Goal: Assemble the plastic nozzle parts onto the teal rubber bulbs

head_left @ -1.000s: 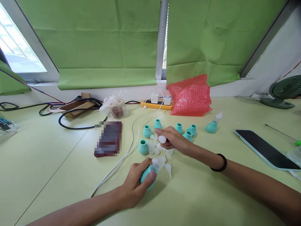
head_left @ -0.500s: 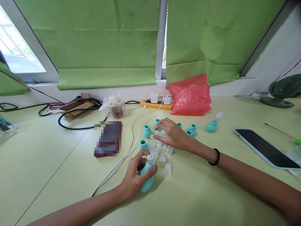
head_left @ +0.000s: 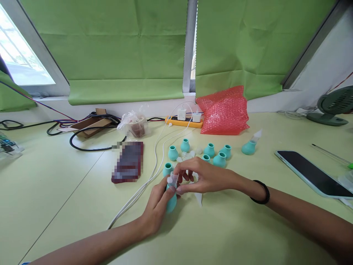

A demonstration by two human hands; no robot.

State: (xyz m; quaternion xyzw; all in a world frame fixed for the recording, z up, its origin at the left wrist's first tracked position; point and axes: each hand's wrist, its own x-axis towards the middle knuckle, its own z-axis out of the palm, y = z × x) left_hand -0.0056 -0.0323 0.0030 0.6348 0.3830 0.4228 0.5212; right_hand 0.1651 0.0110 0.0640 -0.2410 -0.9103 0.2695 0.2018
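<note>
Gripping a teal rubber bulb (head_left: 171, 201) just above the pale yellow-green surface (head_left: 82, 206), the left hand (head_left: 158, 204) has its fingers wrapped shut around the bulb's body, neck turned upward. The right hand (head_left: 205, 178) sits right against it. Its thumb and fingers are pinched closed on a small clear plastic nozzle (head_left: 173, 179) at the mouth of the bulb, though how deep the nozzle sits there I cannot tell.

That is the change. A second ago the right hand was farther out, working among the heap of loose clear plastic pieces (head_left: 189, 154), and the bulb lay slanted in the left hand. Now the right hand has come back to the near side and the two hands meet, so bulb and nozzle are together at the neck rather than apart.

Beyond the hands, a cluster of open-necked teal bulbs (head_left: 209, 149) stands on the surface, and one teal bulb already wearing a clear nozzle (head_left: 249, 147) lies off to the right. A single clear cone-shaped piece (head_left: 198, 198) rests just right of the held bulb. A white charging cable (head_left: 154, 162) runs past on the left, and a dark-screened phone (head_left: 314, 175) lies well to the right. A black wristband (head_left: 261, 191) circles the right wrist.
</note>
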